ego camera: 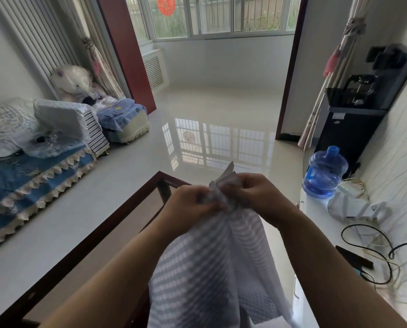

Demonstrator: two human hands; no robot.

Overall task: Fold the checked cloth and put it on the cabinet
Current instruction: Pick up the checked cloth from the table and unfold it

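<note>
The checked cloth (pixel 212 268), pale blue and white, hangs down in front of me from both hands, held up in the air. My left hand (pixel 188 204) pinches its bunched top edge from the left. My right hand (pixel 254 195) grips the same top edge from the right, and a corner of the cloth sticks up between the two hands. The hands are close together, almost touching. The white cabinet (pixel 316 209) runs along the right wall, just right of my right forearm.
On the cabinet stand a blue water jug (pixel 323 174), a white device (pixel 354 207), cables (pixel 375 256) and a dark flat object. A dark-framed glass table (pixel 98 233) lies below left. A sofa with blue cover (pixel 20 181) is at left. A black water dispenser (pixel 354 119) stands at right.
</note>
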